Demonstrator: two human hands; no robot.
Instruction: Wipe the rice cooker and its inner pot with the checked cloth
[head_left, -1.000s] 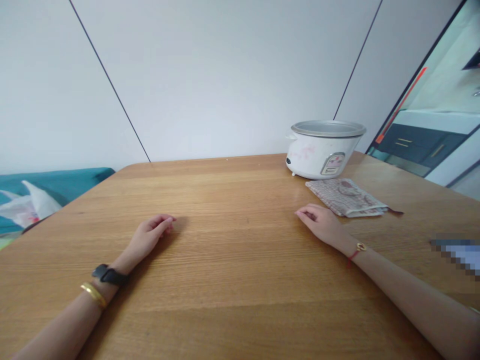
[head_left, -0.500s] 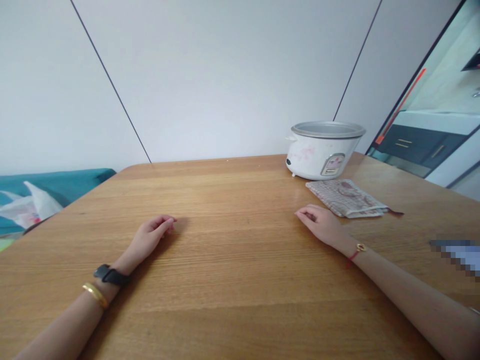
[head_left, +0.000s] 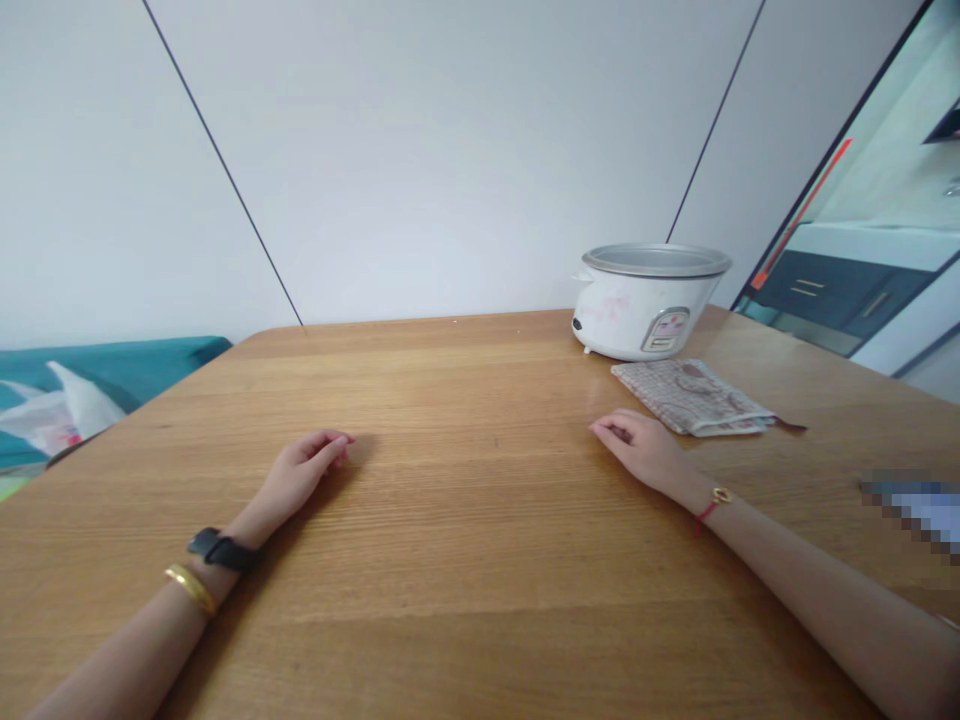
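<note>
Both hands lie empty on the wooden surface point(head_left: 480, 540), forearms laid down along it, so their weight seems carried by the wood rather than held up. The left hand point(head_left: 300, 470) rests on its side with fingers loosely curled inward around nothing, well apart from any object; a watch point(head_left: 221, 550) and a bangle point(head_left: 189, 588) sit on that wrist. The right hand point(head_left: 645, 448) lies palm down, fingers relaxed and slightly bent, gripping nothing. Its nearest thing is the cloth point(head_left: 690, 395), folded flat just beyond the knuckles, close but not touching. Behind the cloth, toward the far edge, the cooker point(head_left: 645, 300) stands upright without a lid, probably set back there to leave the middle free.
</note>
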